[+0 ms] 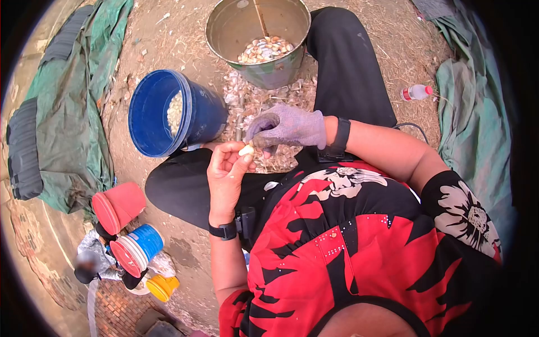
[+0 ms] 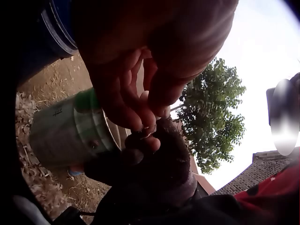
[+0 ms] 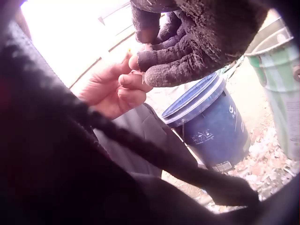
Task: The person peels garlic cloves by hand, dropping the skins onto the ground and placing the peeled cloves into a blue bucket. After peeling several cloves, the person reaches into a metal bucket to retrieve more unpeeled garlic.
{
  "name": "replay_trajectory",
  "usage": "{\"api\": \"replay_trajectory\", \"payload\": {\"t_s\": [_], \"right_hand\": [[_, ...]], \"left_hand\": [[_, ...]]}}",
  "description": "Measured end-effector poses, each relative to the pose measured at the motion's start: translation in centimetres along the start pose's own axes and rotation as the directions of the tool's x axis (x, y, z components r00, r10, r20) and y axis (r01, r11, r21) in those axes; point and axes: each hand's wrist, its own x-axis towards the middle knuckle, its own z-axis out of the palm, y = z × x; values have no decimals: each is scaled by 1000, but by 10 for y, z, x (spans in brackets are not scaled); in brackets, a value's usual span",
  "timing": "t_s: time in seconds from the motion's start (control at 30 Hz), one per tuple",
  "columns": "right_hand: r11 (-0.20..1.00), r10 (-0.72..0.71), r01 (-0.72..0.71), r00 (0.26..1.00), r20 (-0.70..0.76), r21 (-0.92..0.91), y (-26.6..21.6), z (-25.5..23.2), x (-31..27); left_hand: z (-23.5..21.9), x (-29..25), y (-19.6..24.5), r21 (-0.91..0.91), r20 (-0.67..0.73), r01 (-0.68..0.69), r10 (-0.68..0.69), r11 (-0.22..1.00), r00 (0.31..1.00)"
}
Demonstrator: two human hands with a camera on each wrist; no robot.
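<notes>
In the head view, my bare left hand (image 1: 227, 174) pinches a pale, smooth clove (image 1: 246, 150) between thumb and fingers. Against its far end, the curled fingertips of my right hand (image 1: 289, 128), in a dusty purple-grey glove, grip at the clove. A thin, papery shred (image 2: 149, 132) shows between the fingertips in the left wrist view. Bare fingertips poke out of the glove (image 3: 201, 42) in the right wrist view, meeting the left hand's fingers (image 3: 131, 89). How much of the clove the glove holds is hidden.
A blue bucket (image 1: 210, 115) with pale cloves lies tilted at the left; a green-patterned metal bucket (image 1: 269, 76) holds brownish cloves. Papery skins (image 1: 238, 92) litter the ground between. Further off are a bottle (image 1: 416, 92), red bucket (image 1: 120, 206), yellow bucket (image 1: 163, 287) and another person (image 1: 92, 253).
</notes>
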Motion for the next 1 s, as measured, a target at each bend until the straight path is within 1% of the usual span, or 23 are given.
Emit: {"api": "replay_trajectory", "payload": {"t_s": [0.13,0.3,0.33,0.37,0.4,0.43,0.5,0.53,0.6,0.63,0.7,0.73,0.77,0.8,0.83,0.9,0.93,0.97,1.0], "right_hand": [[1000,-7,7,1000,-3,-14,-1,2,0],[996,30,-31,999,-18,-82,2,-1,3],[1000,28,-28,999,-16,-9,7,-3,4],[998,25,-24,1000,-15,65,9,-4,5],[997,26,-25,1000,-16,67,7,-5,4],[996,42,-40,999,-31,78,2,-5,3],[994,59,-55,997,-46,90,1,-6,3],[995,62,-59,997,-45,81,4,-7,4],[995,66,-63,997,-45,73,5,-8,5],[996,61,-60,998,-25,63,4,-9,5],[997,57,-57,998,-4,51,2,-9,5],[975,40,-38,999,-5,219,0,-10,3],[925,25,-20,1000,-6,378,-4,-10,1],[897,-38,43,999,-20,440,-7,-9,-1],[900,-39,40,999,-10,434,-6,-14,0],[857,-17,43,998,-54,514,-4,-25,4],[869,40,35,989,-141,493,-8,-23,2],[877,33,29,992,-121,480,-7,-24,3],[927,64,6,983,-174,375,-2,-28,6]], "left_hand": [[-1,0,-2,17,11,22,-22,1000,1000],[1,4,-10,-35,33,31,-30,999,999],[2,5,-12,-35,33,32,-31,999,999],[3,6,-14,-96,23,31,-29,995,999],[4,8,-16,-155,13,31,-29,987,999],[5,9,-16,-156,14,33,-31,987,999],[7,10,-14,-238,40,41,-32,970,999],[9,12,-15,-238,40,41,-33,970,999],[12,15,-16,-192,56,-7,18,981,998],[11,16,-17,-192,56,-7,18,981,998],[8,17,-20,-272,57,24,-9,962,998],[5,18,-20,-274,55,21,-6,962,998],[1,19,-20,-390,88,49,-16,919,996],[-1,19,-19,-499,120,77,-20,863,993],[-3,19,-17,-500,111,66,-12,864,994],[-6,18,-12,-605,85,97,-57,790,995],[-10,20,-9,-627,76,96,-62,773,995],[-17,22,-5,-628,59,70,-42,775,997],[-25,27,1,-603,7,23,-24,797,1000]]}}
